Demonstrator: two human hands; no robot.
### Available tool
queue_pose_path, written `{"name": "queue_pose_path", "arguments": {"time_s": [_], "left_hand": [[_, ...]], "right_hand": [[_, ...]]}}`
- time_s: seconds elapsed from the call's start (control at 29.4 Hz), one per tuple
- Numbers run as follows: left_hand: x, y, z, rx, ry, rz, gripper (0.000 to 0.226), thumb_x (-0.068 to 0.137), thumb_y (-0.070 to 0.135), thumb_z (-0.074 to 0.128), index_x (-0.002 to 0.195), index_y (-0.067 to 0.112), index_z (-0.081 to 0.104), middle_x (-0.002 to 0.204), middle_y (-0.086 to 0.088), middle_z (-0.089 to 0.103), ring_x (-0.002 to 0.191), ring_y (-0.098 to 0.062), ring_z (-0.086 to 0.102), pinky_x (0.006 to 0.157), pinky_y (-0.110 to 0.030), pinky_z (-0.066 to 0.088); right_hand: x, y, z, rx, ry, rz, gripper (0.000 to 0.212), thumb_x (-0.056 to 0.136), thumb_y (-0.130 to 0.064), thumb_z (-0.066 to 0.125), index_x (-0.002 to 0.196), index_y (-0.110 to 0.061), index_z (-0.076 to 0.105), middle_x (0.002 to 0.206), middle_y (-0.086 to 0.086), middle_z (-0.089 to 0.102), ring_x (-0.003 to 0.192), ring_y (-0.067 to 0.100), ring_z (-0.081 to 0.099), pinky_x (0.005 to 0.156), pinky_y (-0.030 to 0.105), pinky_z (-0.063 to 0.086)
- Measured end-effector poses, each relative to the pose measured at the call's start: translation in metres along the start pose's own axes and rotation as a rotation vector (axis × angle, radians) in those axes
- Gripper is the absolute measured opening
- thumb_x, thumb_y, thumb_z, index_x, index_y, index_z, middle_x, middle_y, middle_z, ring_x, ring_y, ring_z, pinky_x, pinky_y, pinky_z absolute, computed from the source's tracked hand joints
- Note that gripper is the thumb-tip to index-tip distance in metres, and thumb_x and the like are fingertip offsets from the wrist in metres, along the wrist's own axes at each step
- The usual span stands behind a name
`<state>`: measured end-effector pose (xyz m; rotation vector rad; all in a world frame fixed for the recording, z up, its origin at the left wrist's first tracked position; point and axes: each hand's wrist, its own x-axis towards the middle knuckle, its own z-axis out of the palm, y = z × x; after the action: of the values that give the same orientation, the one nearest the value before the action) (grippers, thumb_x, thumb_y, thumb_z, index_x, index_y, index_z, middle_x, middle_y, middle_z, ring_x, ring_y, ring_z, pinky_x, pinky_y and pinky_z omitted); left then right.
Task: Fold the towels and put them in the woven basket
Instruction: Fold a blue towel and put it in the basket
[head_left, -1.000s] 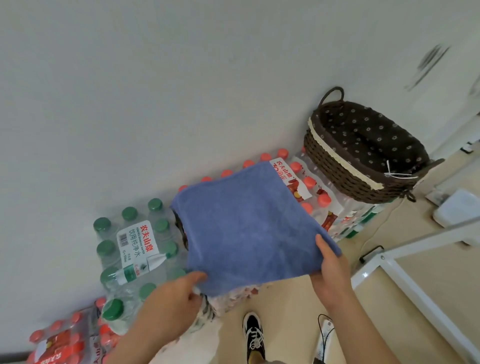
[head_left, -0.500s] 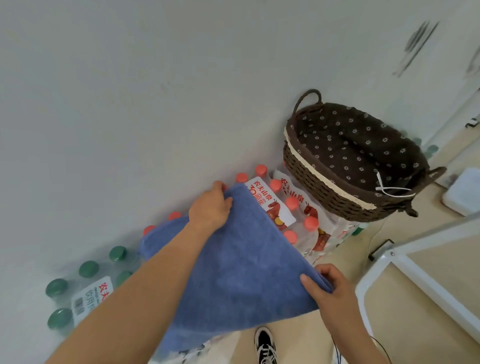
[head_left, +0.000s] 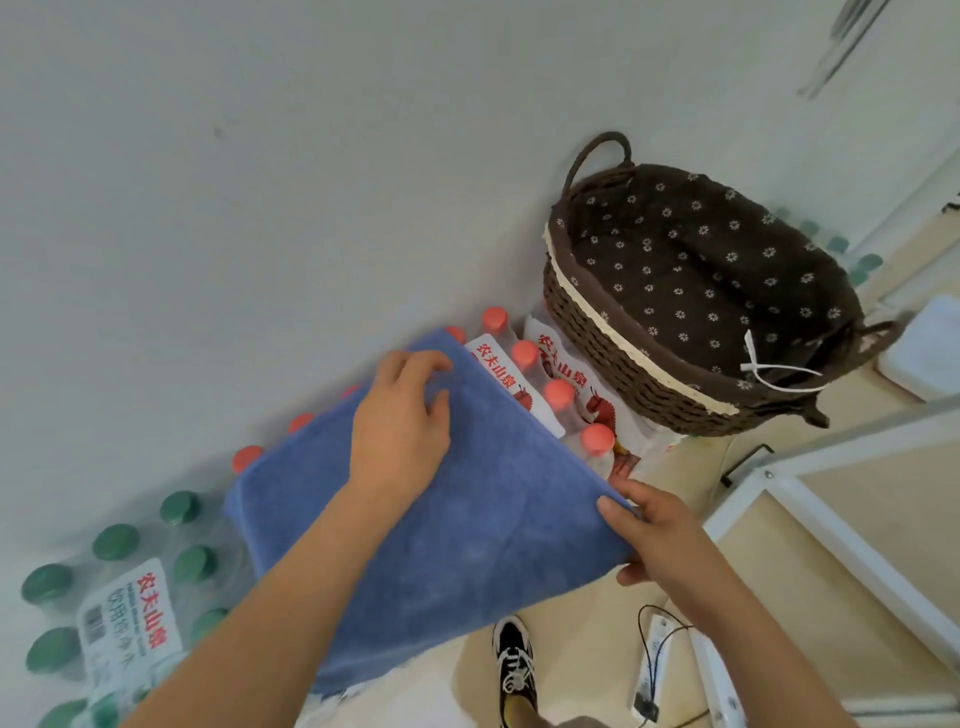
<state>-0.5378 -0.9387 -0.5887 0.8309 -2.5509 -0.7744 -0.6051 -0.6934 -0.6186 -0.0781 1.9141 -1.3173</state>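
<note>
At six o'clock, nearest the person, a black-and-white laced sneaker (head_left: 514, 670) is standing on the beige floor. Just beyond it, at four o'clock, the right hand (head_left: 654, 535) is pinching the near right corner of the blue terry-cloth towel (head_left: 483, 525), with the thumb on top and the fingers underneath. The towel is lying spread flat across shrink-wrapped bottle packs in the middle of the view. The left hand (head_left: 400, 421) is resting palm down on its far half, holding nothing, its fingers loosely bent toward the far edge. At eight o'clock, a pack of green-capped clear water bottles (head_left: 114, 587) is showing beside the towel. At one o'clock from the towel, red-capped bottles (head_left: 556, 395) are peeking out past its edge. Beyond them, at two o'clock, the dark brown oval woven basket (head_left: 597, 338) with a flowered fabric lining is sitting on a bottle pack against the pale wall, near the towel but not touching it.
</note>
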Motion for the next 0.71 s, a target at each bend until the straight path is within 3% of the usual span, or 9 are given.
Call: {"name": "queue_pose_path", "arguments": {"time_s": [0.1, 0.2, 0.27, 0.41, 0.51, 0.65, 0.71], "left_hand": [[-0.083, 0.037, 0.008, 0.071, -0.193, 0.264, 0.013, 0.08, 0.035, 0.059, 0.093, 0.033, 0.057, 0.089, 0.014, 0.057, 0.075, -0.007, 0.055, 0.062, -0.031, 0.051], [-0.14, 0.054, 0.036, 0.164, -0.285, 0.36, 0.051, 0.065, 0.052, 0.062, 0.109, 0.029, 0.05, 0.094, 0.008, 0.053, 0.079, -0.014, 0.055, 0.061, -0.027, 0.048], [-0.149, 0.054, 0.053, 0.193, -0.205, 0.349, 0.055, 0.065, 0.044, 0.067, 0.113, 0.023, 0.049, 0.095, 0.002, 0.052, 0.078, -0.019, 0.053, 0.063, -0.03, 0.044], [-0.147, 0.039, 0.065, 0.229, 0.002, 0.367, 0.034, 0.075, 0.015, 0.059, 0.108, 0.02, 0.05, 0.09, 0.0, 0.052, 0.076, -0.021, 0.047, 0.063, -0.031, 0.031], [-0.148, 0.027, 0.058, 0.279, 0.009, 0.364, 0.035, 0.072, 0.012, 0.048, 0.106, 0.02, 0.049, 0.087, 0.0, 0.059, 0.074, -0.021, 0.051, 0.065, -0.03, 0.03], [-0.166, 0.011, 0.04, 0.315, -0.046, 0.349, 0.049, 0.058, 0.006, 0.071, 0.099, 0.022, 0.05, 0.081, 0.004, 0.06, 0.07, -0.02, 0.057, 0.061, -0.028, 0.042], [-0.177, -0.004, 0.024, 0.341, -0.031, 0.32, 0.04, 0.056, 0.002, 0.059, 0.091, 0.022, 0.052, 0.072, 0.005, 0.059, 0.062, -0.02, 0.057, 0.054, -0.028, 0.042]], "right_hand": [[-0.001, -0.008, 0.001, -0.001, -0.015, -0.037, 0.014, 0.097, -0.018, 0.053, 0.093, -0.012, 0.064, 0.073, 0.008, 0.062, 0.053, 0.015, 0.055, 0.042, 0.025, 0.044], [-0.004, -0.015, 0.002, 0.045, -0.048, -0.066, 0.014, 0.097, -0.017, 0.051, 0.09, -0.011, 0.061, 0.069, 0.007, 0.062, 0.05, 0.014, 0.054, 0.042, 0.024, 0.042], [-0.006, -0.017, 0.004, 0.089, -0.058, -0.057, 0.011, 0.097, -0.014, 0.052, 0.093, -0.012, 0.062, 0.072, 0.006, 0.065, 0.052, 0.014, 0.058, 0.043, 0.023, 0.044], [-0.012, -0.017, 0.011, 0.202, -0.037, -0.019, 0.009, 0.095, -0.008, 0.055, 0.1, -0.01, 0.061, 0.077, 0.006, 0.068, 0.054, 0.01, 0.062, 0.044, 0.021, 0.047], [-0.016, -0.018, 0.013, 0.22, 0.003, -0.015, 0.01, 0.094, -0.004, 0.054, 0.099, -0.011, 0.059, 0.079, 0.007, 0.068, 0.055, 0.012, 0.064, 0.046, 0.021, 0.049], [-0.018, -0.021, 0.003, 0.108, 0.11, -0.132, 0.025, 0.093, -0.001, 0.052, 0.103, -0.025, 0.055, 0.088, 0.006, 0.062, 0.055, 0.009, 0.062, 0.048, 0.026, 0.051], [-0.017, -0.024, -0.002, 0.004, 0.13, -0.19, 0.025, 0.094, -0.002, 0.05, 0.097, -0.027, 0.054, 0.088, 0.008, 0.06, 0.054, 0.011, 0.061, 0.047, 0.025, 0.05]]}}
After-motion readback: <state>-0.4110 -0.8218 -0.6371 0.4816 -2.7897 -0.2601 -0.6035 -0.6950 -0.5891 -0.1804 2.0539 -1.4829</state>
